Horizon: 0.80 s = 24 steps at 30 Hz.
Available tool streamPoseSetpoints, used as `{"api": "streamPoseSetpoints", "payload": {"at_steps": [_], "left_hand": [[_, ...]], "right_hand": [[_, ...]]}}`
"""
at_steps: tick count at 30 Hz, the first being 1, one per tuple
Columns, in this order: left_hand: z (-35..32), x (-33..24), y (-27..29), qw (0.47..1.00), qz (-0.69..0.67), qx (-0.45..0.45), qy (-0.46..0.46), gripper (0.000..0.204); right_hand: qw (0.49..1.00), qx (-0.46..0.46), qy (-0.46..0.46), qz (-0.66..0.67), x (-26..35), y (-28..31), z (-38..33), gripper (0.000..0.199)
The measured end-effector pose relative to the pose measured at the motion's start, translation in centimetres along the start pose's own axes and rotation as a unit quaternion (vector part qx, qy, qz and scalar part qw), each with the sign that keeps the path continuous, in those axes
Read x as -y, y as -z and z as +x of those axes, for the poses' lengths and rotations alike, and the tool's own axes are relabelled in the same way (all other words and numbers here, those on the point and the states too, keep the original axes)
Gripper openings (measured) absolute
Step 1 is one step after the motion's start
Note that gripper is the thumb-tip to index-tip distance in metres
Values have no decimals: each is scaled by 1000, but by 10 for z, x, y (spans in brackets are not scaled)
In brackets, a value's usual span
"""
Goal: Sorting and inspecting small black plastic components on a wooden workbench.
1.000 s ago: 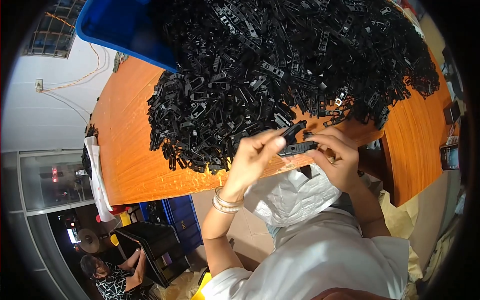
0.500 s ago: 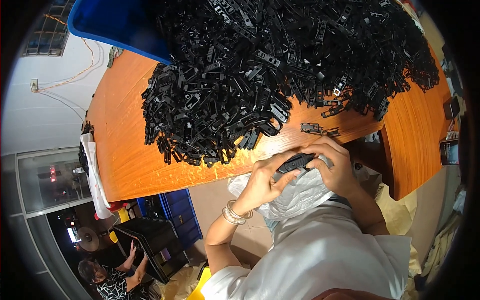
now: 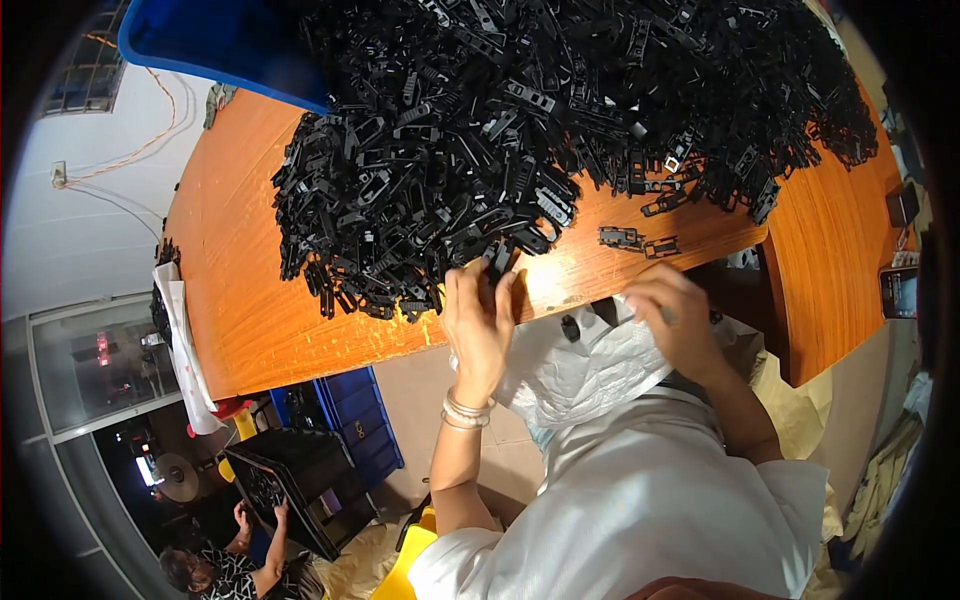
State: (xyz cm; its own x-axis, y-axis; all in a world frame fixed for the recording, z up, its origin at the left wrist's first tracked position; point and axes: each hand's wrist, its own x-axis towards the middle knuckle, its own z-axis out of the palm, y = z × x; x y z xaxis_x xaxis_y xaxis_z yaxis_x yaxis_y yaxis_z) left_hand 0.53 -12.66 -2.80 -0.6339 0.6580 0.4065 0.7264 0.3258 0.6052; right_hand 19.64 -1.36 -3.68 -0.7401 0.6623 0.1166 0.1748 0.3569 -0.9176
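My left hand (image 3: pixel 480 325) is at the near edge of a big heap of small black plastic parts (image 3: pixel 400 190). Its thumb and fingers close round one black plastic part (image 3: pixel 499 260) at the heap's edge. Over the table's front edge is my right hand (image 3: pixel 675 318), its fingers loosely bent and apart, with nothing visible in them. Between the hands, a dark part (image 3: pixel 571 328) shows against a white plastic bag (image 3: pixel 590 375) over my lap; whether it touches the bag I cannot tell. Two loose black parts (image 3: pixel 621 238) lie on the wooden table (image 3: pixel 290 345) beyond my right hand.
A blue bin (image 3: pixel 200 45) leans at the far left of the heap. A phone (image 3: pixel 899 293) is at the right. Blue crates (image 3: pixel 355 425) stand below the table on the left, near another person (image 3: pixel 240 565) handling a black tray (image 3: pixel 290 480).
My hands have come apart. The left moved from the black part held over the bag to the heap's edge and took hold of another; the right drew slightly to the right.
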Motion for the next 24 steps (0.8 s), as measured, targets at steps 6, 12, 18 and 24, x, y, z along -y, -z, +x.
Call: {"api": "streamPoseSetpoints", "payload": {"at_steps": [6,12,18,24], "left_hand": [[-5,1,0,991,63,104,52,12],[-11,1,-1,991,77,104,-28,9],[-10,1,1,993,35,71,-83,11],[-12,4,-16,973,-198,60,104,3]], "right_hand": [[970,-168,-3,-176,-19,20,2,13],[952,-138,65,-264,-30,26,2,14],[952,-139,58,-268,-31,30,1,10],[952,-153,76,-252,-29,28,3,10]]}}
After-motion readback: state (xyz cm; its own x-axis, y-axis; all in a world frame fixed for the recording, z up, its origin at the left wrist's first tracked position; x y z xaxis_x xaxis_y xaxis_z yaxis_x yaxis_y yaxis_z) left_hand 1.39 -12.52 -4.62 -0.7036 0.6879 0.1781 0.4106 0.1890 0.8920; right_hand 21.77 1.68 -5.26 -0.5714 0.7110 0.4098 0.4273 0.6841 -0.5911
